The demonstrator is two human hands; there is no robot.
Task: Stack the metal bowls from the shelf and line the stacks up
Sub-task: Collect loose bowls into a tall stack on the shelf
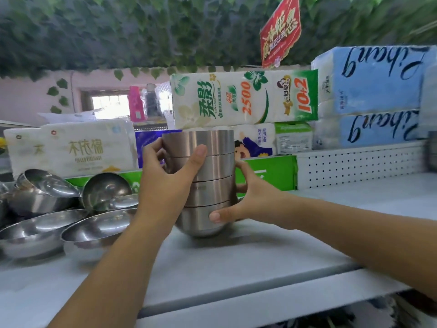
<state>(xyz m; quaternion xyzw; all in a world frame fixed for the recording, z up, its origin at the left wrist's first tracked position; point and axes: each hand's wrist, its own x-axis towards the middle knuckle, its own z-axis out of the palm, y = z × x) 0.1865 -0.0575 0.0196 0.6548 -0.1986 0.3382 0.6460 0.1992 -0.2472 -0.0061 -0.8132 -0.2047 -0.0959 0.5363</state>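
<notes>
standing near the middle of the white shelf (260, 256) is a stack of metal bowls (208, 183), four rims showing one above another, its rounded base touching the shelf surface. the left hand (165, 185) wraps the left side of the stack high up, thumb laid across the front near the second rim, other fingers curled round the far left side, so its grip is clamped on the stack. the right hand (250, 202) presses the right side lower down, thumb across the front of the bottom bowl and fingers behind the right wall, its grip likewise closed on the stack. to the left lie loose metal bowls (71, 221) in a jumble, some tilted on their sides, some leaning on each other, close beside the left forearm. behind the stack, at the far edge of the shelf, packs of tissue paper (243, 98) are piled up, with blue packs (373, 95) further right. a red sign (280, 31) hangs above them under green leaves (142, 31)
</notes>
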